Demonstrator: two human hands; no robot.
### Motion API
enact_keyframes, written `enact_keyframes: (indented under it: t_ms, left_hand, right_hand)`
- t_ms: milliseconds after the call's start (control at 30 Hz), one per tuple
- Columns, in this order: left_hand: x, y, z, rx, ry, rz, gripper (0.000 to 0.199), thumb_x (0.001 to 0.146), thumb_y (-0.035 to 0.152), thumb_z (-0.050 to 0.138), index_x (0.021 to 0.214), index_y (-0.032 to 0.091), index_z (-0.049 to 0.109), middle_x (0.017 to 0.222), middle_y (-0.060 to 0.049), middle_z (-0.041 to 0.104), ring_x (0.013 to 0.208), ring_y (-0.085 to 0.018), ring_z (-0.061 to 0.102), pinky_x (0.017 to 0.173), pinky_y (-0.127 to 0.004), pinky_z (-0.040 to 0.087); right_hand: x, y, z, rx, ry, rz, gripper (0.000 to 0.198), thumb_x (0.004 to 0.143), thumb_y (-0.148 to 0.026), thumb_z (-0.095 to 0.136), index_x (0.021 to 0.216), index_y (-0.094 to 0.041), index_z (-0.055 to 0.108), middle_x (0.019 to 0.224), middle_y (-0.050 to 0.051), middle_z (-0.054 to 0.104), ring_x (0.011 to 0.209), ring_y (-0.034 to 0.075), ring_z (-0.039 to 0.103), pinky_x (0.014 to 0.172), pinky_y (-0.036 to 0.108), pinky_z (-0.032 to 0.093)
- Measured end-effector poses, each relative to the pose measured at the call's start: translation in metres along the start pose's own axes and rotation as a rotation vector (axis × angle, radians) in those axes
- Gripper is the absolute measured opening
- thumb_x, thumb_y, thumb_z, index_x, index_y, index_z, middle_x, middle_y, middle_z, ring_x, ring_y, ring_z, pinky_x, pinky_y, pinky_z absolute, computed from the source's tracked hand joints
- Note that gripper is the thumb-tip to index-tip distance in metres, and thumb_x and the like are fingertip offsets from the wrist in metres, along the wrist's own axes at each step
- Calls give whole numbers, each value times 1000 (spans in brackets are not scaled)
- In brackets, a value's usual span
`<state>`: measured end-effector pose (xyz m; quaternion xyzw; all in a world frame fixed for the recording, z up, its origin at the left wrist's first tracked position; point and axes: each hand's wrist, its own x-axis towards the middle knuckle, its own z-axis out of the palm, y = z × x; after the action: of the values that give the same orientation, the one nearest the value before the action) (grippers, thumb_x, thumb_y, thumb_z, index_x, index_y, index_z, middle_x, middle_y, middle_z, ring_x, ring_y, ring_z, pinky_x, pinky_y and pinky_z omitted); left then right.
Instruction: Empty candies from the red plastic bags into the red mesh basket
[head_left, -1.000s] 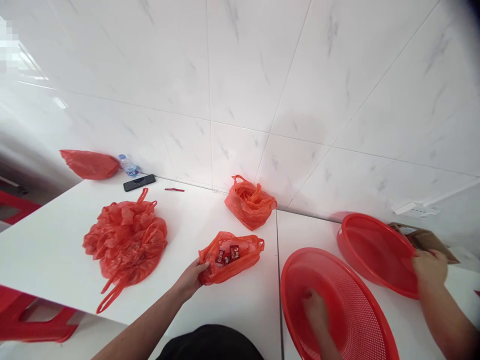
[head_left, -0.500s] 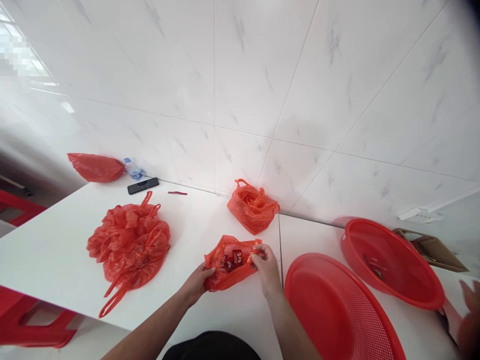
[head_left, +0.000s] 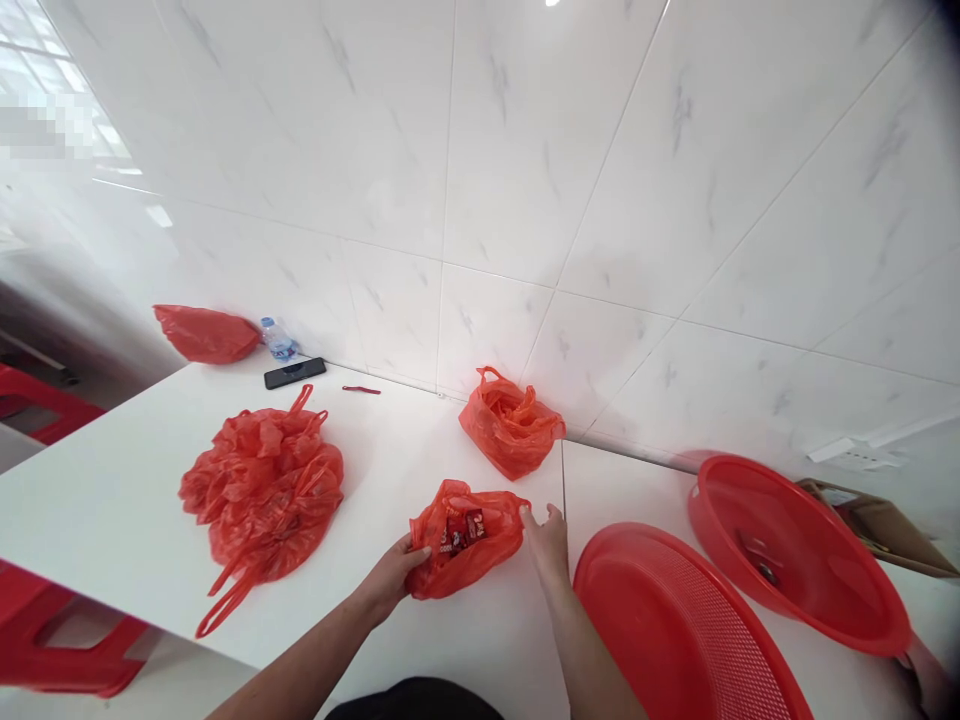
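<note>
A thin red plastic bag (head_left: 487, 572) lies on the white table in front of me, its mouth spread wide. Several small dark-red packets (head_left: 459, 532) with white print show inside. My left hand (head_left: 396, 572) pinches the bag's left rim between thumb and fingers. At the bag's right corner is my right hand (head_left: 549, 540), its thumb against the plastic and its fingers apart from the thumb, with no packet visible in it.
A heap of tied red bags (head_left: 262, 495) lies to the left. Another red bag (head_left: 514, 425) stands by the wall. To the right are a red perforated basket (head_left: 637, 610) and a red basin (head_left: 810, 545). A phone (head_left: 295, 373) and a water bottle (head_left: 279, 342) sit at the back left.
The small orange-and-white packet in my right hand is gone from its fingers, which have opened at the bag's right corner. The co-worker's hand at the far right has left the view.
</note>
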<state>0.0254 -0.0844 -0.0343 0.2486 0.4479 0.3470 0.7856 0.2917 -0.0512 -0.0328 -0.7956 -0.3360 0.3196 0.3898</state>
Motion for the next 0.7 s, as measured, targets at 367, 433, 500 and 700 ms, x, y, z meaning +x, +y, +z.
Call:
enact_keyframes:
  t_ms: [367,433,500,700]
  left_hand:
    - [-5,74,8,325,235,325,32,78,43,63,97,17,59,87,-6,70,79,-20,64,73,-31,48]
    - [-9,86,12,402,268,400,30,81,44,58,98,19,58,84,-3,69,76,-19,61,71,-29,46]
    - [-13,91,17,491,306,456,25,81,42,57,93,21,59,75,0,66,70,-18,58,66,-28,43]
    - [-28,102,23,712,444,582,13,76,35,60,70,22,59,67,2,59,68,-18,52,66,-28,39]
  right_hand:
    - [5,-54,-54,415,-163,-152,27,69,-46,64,78,-22,58,77,0,65,76,17,61,73,29,49]
    - [0,-63,-70,482,-183,-168,27,70,-46,65,79,-21,59,84,2,67,84,18,62,79,31,50]
    - [-9,-63,-80,509,-182,-156,26,70,-45,67,78,-21,60,85,3,68,86,19,62,80,32,50]
    - [-25,-48,-80,538,-143,-109,24,67,-41,73,72,-21,61,95,4,69,95,21,61,85,32,48]
